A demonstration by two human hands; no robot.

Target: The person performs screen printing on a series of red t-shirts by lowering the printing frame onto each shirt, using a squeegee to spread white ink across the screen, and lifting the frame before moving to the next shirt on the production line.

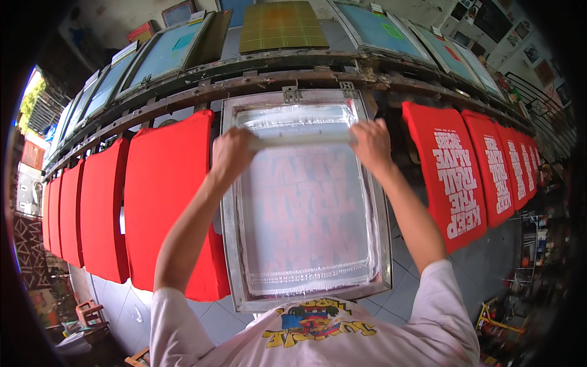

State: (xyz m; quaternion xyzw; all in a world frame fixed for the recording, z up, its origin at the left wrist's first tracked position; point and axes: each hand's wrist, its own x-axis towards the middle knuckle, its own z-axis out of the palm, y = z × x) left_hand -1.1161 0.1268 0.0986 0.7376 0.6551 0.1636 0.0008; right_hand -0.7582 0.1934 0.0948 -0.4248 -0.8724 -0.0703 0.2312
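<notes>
A screen printing frame (384, 244) lies before me, metal-edged, with pale mesh that shows faint pinkish lettering through it. Both my hands grip a long squeegee (302, 140) that spans the mesh near its far end. My left hand (234, 153) is closed round the squeegee's left end, and my right hand (372, 145) round its right end. White ink (293, 120) is streaked along the far edge of the mesh and smeared down its sides. What lies beneath the screen is mostly hidden; a bit of red cloth shows at its left edge.
Plain red shirts (165, 202) on boards line the left side. Red shirts with white print (455, 177) hang in a row on the right. Behind the screen runs a dark metal rail (244, 82). Beyond it lean other framed screens (385, 30) and a yellowish gridded board (283, 27).
</notes>
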